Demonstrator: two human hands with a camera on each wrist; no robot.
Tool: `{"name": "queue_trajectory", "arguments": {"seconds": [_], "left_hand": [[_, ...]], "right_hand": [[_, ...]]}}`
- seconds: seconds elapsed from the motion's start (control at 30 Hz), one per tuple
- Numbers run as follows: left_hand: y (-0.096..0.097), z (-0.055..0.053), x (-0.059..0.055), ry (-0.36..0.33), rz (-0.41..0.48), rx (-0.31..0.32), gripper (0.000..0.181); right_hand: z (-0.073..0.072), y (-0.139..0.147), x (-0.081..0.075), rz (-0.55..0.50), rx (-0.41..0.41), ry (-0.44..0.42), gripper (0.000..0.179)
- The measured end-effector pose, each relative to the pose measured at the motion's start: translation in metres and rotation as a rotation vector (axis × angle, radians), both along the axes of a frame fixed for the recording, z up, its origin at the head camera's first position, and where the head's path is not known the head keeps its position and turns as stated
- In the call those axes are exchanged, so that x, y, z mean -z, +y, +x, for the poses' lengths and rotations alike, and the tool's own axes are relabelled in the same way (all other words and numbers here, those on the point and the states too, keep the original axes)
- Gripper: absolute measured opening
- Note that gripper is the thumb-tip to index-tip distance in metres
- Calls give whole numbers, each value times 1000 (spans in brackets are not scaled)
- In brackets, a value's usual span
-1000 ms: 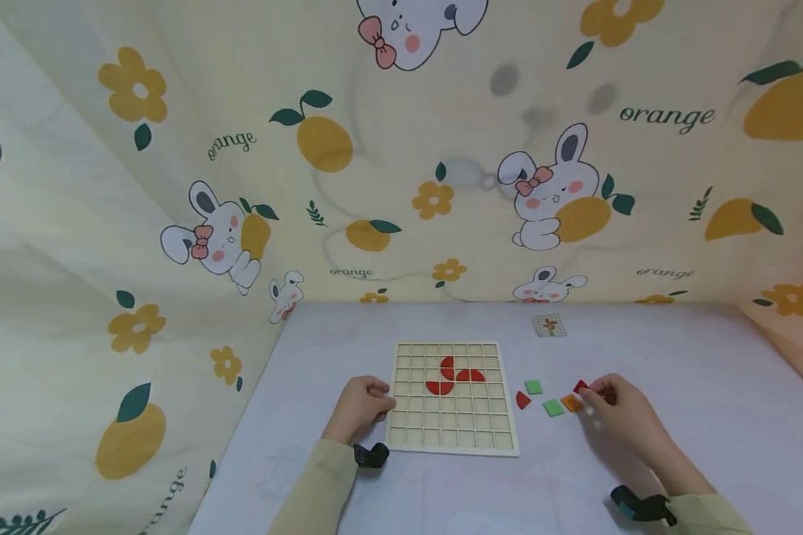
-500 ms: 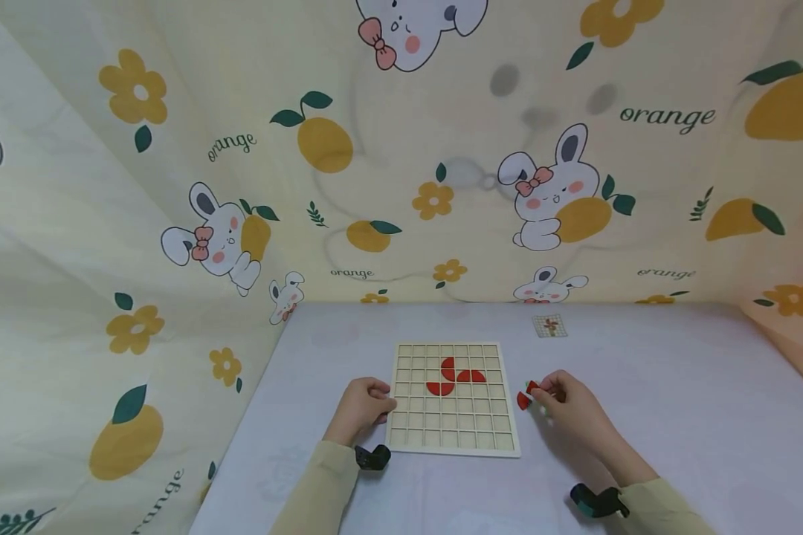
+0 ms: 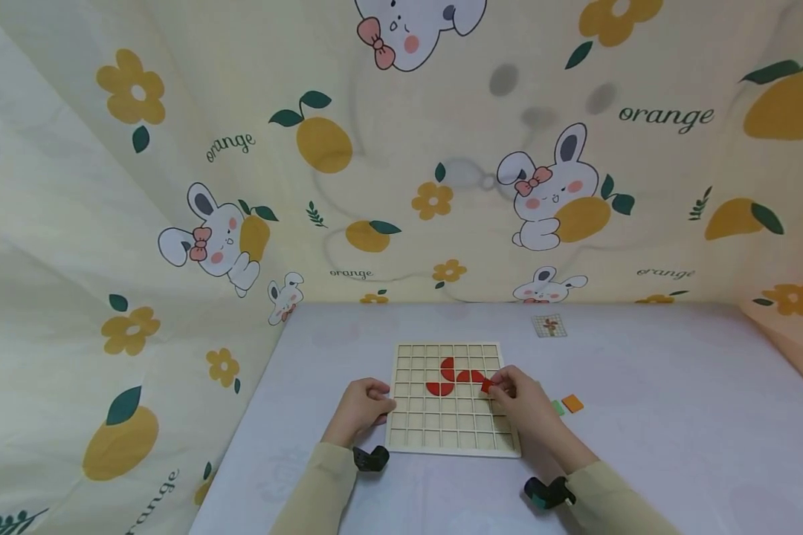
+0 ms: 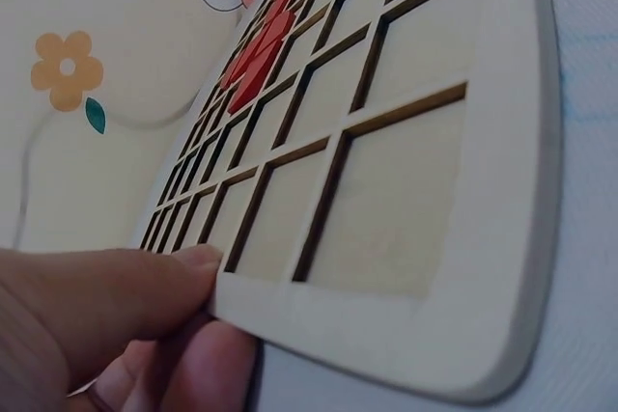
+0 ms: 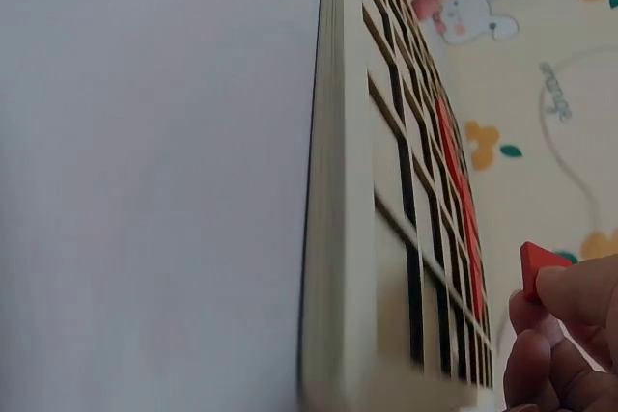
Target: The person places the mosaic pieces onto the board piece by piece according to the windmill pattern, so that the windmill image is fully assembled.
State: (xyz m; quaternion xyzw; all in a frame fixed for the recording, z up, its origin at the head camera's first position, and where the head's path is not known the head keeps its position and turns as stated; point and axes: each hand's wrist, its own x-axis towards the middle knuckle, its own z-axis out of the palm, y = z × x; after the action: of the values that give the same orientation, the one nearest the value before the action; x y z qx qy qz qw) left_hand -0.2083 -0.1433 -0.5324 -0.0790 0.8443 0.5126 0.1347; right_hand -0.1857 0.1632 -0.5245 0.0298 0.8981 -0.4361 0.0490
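A pale grid board (image 3: pixel 449 423) is shown lying flat on a white-covered counter (image 3: pixel 442 494), its square cells bounded by raised ridges. Its left edge is pinched by the left hand (image 3: pixel 361 407), the thumb being laid on the top of the rim and a finger set against the side. A red tile (image 3: pixel 487 386) is clamped between the thumb and fingertips of the right hand (image 3: pixel 523 401); it is held over the right part of the board, and in the right wrist view it is seen raised clear of the surface. Toward the far half of the board, three half-discs are formed by red quarter-circle pieces (image 3: pixel 439 388) seated in the cells. To the right of the board, a green tile (image 3: pixel 558 408), partly hidden by the right arm, is seen just beside an orange tile (image 3: pixel 572 403). Farther off, near the far edge of the counter, a small card (image 3: pixel 549 325) printed with a gridded pattern is placed. A black device (image 3: pixel 371 458) is worn on each wrist, at the cuff of a pale yellow sleeve (image 3: pixel 314 487). The scene is enclosed by a cream cloth (image 3: pixel 388 186) printed with rabbits, oranges and flowers.
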Motion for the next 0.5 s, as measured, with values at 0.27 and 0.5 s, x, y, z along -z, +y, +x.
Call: {"name": "queue_trajectory", "arguments": {"seconds": [0.27,0.5], "left_hand": [[1,0,2,-6,19,-6,31],[-1,1,1,-8,5,-12,31]], "right_hand": [[-9,-25,4,-12,9,14,13],[-13,-38,8,15,-11,-11,12]]}}
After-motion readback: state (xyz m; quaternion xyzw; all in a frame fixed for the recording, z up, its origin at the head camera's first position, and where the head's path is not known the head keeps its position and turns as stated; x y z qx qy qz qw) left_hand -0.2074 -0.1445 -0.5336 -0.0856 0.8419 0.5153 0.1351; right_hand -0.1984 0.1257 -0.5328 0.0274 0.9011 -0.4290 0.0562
